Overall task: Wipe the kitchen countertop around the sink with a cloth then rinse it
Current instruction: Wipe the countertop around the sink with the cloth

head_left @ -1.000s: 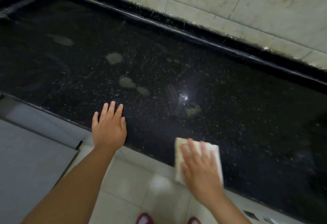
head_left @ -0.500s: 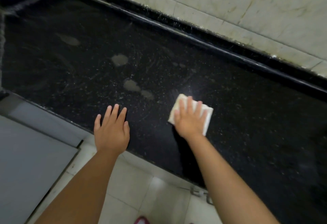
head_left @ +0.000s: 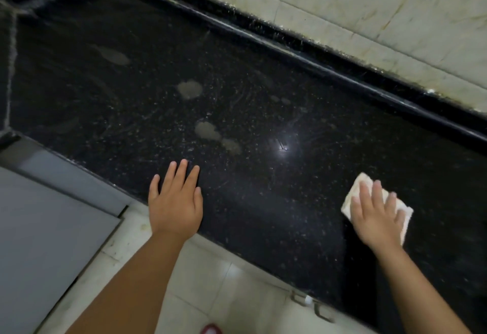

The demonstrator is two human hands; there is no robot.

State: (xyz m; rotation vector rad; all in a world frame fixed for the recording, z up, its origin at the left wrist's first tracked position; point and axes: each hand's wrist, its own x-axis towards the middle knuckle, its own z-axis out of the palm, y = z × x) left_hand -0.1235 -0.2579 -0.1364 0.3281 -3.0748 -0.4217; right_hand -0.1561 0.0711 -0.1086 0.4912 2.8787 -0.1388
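While the left hand [head_left: 175, 203] lies flat on the countertop [head_left: 263, 123], the right hand [head_left: 375, 217] presses the cloth [head_left: 354, 194], fingers spread.

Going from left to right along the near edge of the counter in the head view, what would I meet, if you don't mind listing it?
Grey cabinet door → left hand resting flat on the countertop → bright light reflection → right hand pressing the white cloth.

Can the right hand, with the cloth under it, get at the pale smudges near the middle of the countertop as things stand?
Probably yes. The right hand presses the cloth flat on the countertop, and only bare dark surface lies between it and the pale smudges. The left hand rests nearer the edge.
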